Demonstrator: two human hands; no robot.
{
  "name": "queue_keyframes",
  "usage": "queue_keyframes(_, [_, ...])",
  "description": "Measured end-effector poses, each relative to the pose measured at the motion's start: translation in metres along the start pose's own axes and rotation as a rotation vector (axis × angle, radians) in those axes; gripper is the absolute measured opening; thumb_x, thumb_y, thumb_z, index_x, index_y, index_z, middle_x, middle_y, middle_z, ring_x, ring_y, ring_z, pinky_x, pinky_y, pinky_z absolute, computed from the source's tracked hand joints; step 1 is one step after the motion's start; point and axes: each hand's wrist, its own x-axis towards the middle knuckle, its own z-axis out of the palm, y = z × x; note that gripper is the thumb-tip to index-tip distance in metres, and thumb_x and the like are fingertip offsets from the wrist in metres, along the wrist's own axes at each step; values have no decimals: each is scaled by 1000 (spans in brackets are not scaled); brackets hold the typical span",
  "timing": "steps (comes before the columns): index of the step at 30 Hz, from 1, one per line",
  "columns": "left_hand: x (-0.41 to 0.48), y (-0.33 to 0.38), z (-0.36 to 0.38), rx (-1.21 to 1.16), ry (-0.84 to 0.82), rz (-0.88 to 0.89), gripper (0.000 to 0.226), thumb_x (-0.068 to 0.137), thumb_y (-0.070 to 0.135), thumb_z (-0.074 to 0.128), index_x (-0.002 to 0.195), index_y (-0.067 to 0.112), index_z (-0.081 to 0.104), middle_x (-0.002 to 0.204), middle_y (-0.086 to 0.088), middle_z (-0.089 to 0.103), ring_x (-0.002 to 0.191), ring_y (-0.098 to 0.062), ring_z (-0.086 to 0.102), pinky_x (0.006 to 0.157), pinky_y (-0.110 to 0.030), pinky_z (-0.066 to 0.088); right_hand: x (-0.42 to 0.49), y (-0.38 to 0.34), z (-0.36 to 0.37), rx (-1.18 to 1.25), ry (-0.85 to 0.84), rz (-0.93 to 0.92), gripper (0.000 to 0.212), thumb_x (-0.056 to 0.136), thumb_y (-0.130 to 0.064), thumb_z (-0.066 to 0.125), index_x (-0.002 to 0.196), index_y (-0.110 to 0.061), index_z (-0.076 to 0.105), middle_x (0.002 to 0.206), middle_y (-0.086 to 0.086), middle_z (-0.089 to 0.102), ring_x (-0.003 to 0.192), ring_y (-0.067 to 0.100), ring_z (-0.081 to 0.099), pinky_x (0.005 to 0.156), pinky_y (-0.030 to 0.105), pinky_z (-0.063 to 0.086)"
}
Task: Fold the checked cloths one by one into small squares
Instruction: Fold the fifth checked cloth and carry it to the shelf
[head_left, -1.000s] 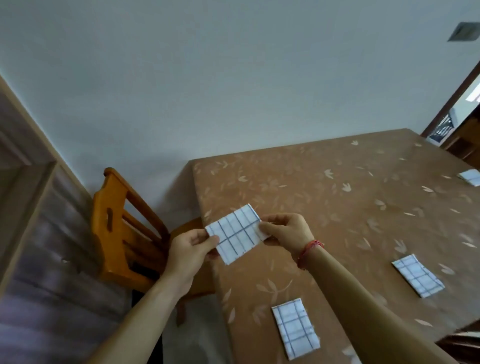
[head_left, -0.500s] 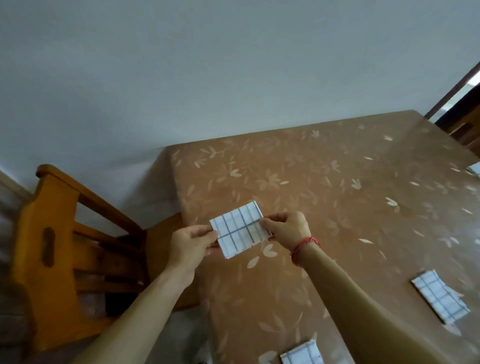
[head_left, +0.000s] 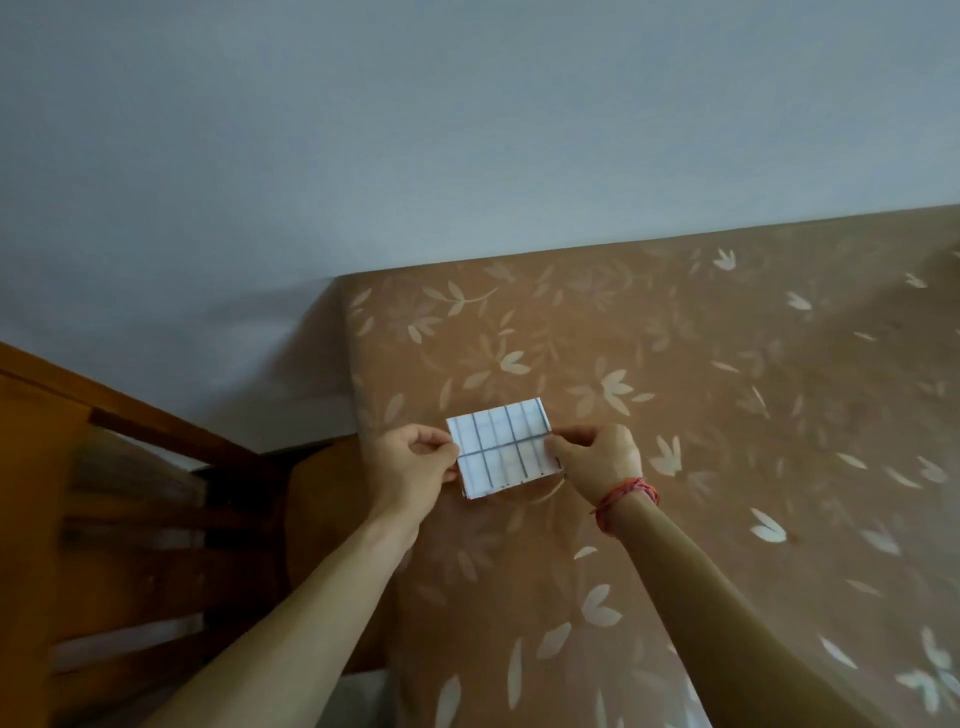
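A small white checked cloth (head_left: 501, 444) with dark grid lines is folded into a rectangle and held just above the table's left part. My left hand (head_left: 415, 465) pinches its left edge. Its right edge is pinched by my right hand (head_left: 597, 460), which wears a red thread band at the wrist. Both hands hold the cloth flat and level between them. No other checked cloth shows in this view.
The table (head_left: 727, 415) carries a brown covering with pale leaf prints; its left edge runs down past my left hand. An orange wooden chair (head_left: 130, 519) stands close at the left. A plain grey wall rises behind the table.
The view has swung up and left, so the other folded cloths on the table have left the frame. The held cloth has turned more level between my hands.
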Motion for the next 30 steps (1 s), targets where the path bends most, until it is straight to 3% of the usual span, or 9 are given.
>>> queue_keyframes(5, [31,1,14,79,17,38,10,82,3,71,79,12,68,76,-2,71,67,-16,70,66,-32,61,30,0,9,-61,25,-27,16,81,-27,65,92,-27,78,77,-12,69,75,5,62,54,12,40])
queue_keyframes(10, [49,4,25,177,8,99,12,82,5,72,79,15,67,79,-1,70,69,-11,68,60,-25,59,48,4,15,-127,38,-75,17,83,-28,65,94,-26,77,80,-12,69,76,6,61,54,10,37])
queue_keyframes(16, [68,9,27,205,9,115,6,84,4,71,85,9,68,82,-3,69,72,-14,68,52,-16,53,65,-1,22,-100,38,-123,15,83,-25,66,94,-24,77,83,-10,71,77,7,64,57,12,41])
queue_keyframes(21, [80,11,28,268,3,166,6,84,8,71,83,13,68,81,-2,69,69,-15,69,52,-17,52,74,-3,25,-123,56,-129,17,83,-28,66,96,-24,76,84,-10,70,81,8,64,68,20,48])
queue_keyframes(28, [88,16,29,417,12,271,11,84,15,72,78,23,67,76,4,70,64,-10,67,61,-23,56,77,-5,25,-120,79,-144,18,85,-29,66,99,-24,76,88,-9,71,80,6,63,69,19,48])
queue_keyframes(30, [90,19,26,461,-10,298,6,84,18,72,80,21,68,76,6,70,65,-8,64,59,-19,51,77,-7,25,-137,89,-157,20,85,-28,65,103,-24,74,91,-9,71,83,7,63,73,22,51])
